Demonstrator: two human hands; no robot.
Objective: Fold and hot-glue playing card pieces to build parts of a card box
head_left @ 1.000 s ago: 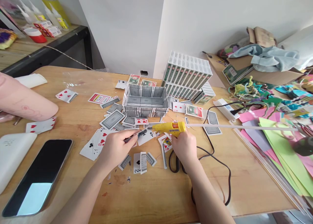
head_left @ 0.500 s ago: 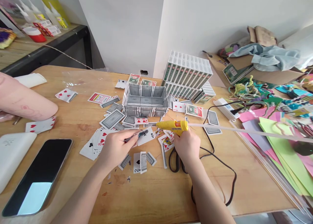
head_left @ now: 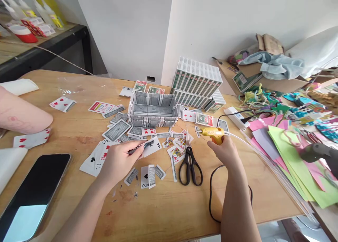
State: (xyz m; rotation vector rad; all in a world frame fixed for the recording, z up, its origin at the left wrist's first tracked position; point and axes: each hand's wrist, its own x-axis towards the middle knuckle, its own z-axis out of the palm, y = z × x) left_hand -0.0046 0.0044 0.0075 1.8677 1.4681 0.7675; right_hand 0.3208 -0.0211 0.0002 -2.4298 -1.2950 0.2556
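My left hand [head_left: 123,161] pinches a folded ace card [head_left: 152,147], its face turned up, in front of the open box [head_left: 154,120] built from grey-backed playing cards. Over to the right, my right hand [head_left: 224,150] is closed around the yellow glue gun [head_left: 211,131], whose nozzle points left. Black-handled scissors [head_left: 188,168] lie between my two hands. Loose cards [head_left: 116,130] and cut card pieces [head_left: 151,176] are scattered about the box and below the ace.
Stacked card packs [head_left: 196,81] stand behind the box. A phone [head_left: 34,196] lies at the left, near a pink cylinder [head_left: 23,111]. A power strip [head_left: 236,118], coloured sheets [head_left: 287,157] and the glue gun's black cable [head_left: 210,196] are on the right.
My right hand has moved right with the glue gun, away from the ace card, uncovering the scissors. My left hand still holds the card. The view has shifted slightly.
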